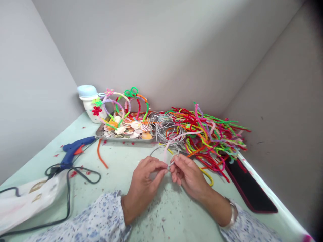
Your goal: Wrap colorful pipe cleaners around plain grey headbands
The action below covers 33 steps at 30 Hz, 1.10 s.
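Both hands pinch grey wire; pipe cleaners and shell tray lie beyond; glue gun at left

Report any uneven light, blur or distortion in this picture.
Head view: light is diffuse, with a soft dark diagonal band on the back wall; head view: the upper right corner fades to black; head view: the white printed item at lower left looks smeared, the left hand and right hand clearer.
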### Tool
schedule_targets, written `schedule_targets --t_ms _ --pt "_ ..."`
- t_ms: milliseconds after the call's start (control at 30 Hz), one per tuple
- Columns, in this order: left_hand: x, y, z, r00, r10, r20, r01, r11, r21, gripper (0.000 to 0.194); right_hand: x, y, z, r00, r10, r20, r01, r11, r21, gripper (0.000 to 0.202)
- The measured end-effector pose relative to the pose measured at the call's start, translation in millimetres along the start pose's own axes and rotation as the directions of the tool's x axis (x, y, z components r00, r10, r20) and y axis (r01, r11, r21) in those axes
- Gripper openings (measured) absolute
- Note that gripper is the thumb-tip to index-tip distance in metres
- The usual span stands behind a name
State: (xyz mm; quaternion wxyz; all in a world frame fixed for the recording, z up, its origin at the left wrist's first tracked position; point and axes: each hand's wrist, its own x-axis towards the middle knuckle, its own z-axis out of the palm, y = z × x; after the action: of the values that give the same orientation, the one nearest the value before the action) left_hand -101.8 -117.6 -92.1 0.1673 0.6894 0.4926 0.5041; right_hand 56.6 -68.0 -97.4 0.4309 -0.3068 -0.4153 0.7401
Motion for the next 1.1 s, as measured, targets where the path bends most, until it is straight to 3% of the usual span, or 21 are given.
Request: schedule_targets --t_ms 1100 --pt "1.3 0.1 0.1 0.997 -0.071 -0.025 0.070 0.997 -0.024 0.013 -1.5 -1.8 1.3 1.000 -0.005 -0.009 0.005 1.000 -0.002 0.030"
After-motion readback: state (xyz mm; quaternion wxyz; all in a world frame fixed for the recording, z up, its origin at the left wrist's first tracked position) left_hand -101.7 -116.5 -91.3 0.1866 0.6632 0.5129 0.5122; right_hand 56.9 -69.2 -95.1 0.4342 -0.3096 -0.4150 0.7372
